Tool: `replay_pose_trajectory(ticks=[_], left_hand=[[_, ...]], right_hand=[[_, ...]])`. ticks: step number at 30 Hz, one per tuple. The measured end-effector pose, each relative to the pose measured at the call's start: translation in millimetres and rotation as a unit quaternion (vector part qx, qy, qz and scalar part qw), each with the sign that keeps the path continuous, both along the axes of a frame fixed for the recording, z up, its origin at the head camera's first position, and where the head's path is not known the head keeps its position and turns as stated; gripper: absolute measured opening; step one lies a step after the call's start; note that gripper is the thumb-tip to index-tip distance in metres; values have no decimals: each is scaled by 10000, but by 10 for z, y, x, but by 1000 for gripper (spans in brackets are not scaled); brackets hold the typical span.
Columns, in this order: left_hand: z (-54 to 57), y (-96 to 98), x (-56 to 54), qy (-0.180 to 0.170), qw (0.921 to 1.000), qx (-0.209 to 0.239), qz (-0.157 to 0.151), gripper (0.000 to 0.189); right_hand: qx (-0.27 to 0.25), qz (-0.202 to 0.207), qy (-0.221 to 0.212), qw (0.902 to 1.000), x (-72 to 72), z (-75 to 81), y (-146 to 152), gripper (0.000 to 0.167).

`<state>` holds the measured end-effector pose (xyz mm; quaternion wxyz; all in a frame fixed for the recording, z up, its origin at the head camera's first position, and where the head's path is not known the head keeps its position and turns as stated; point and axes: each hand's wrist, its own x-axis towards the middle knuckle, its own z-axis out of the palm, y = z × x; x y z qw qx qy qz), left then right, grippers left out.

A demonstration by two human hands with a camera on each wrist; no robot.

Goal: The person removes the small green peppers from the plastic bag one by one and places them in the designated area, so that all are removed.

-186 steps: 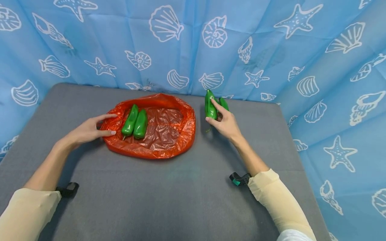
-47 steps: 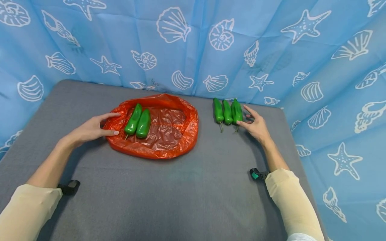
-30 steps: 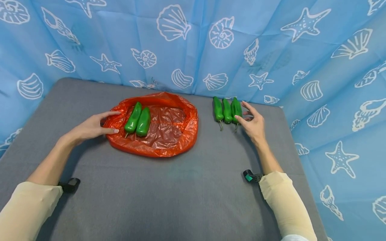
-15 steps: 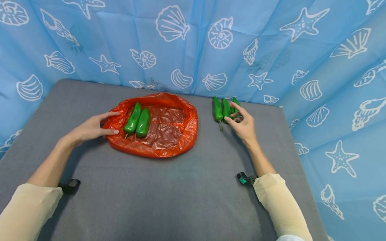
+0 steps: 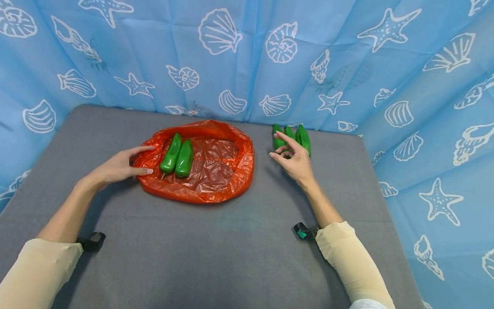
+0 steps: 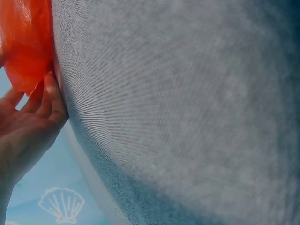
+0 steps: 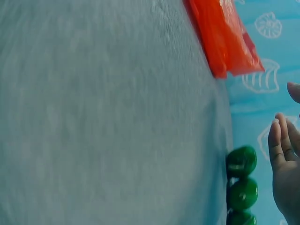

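Note:
A red plastic bag [image 5: 244, 171] lies spread with its rim rolled wide, two long green peppers [image 5: 170, 155] side by side at its left end. My left hand [image 5: 115, 166] holds that end, thumb and forefinger over the rim; the left wrist view has its other fingers against the outside of the red plastic [image 6: 26, 51]. To the right, three more green peppers [image 5: 304, 139] lie in a row. Over the leftmost of them hovers my right hand [image 5: 296, 164], thumb and fingers apart with nothing between, partly hiding the row. The right wrist view shows this hand [image 7: 287, 173] above the peppers [image 7: 242, 193].
A grey cloth-covered table [image 5: 216, 249] carries everything. Behind it and along the right side hangs a blue curtain [image 5: 247, 56] with white shells and starfish. The row of peppers lies close to the table's back edge.
Around six seconds ago my right hand held a pepper; now three lie lined up. In the last second this hand has moved left along the row. My left hand has stayed at the bag.

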<state>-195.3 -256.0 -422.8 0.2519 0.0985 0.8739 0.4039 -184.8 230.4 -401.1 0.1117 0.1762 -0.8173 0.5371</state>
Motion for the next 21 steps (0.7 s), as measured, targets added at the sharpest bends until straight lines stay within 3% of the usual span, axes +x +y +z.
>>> replay_pose_trajectory(ticks=[21], left_hand=[[-13,-6,-29,-59,10000,-17,-23,82]], right_hand=[[7,785,-164,9968,93,53,-473,61]])
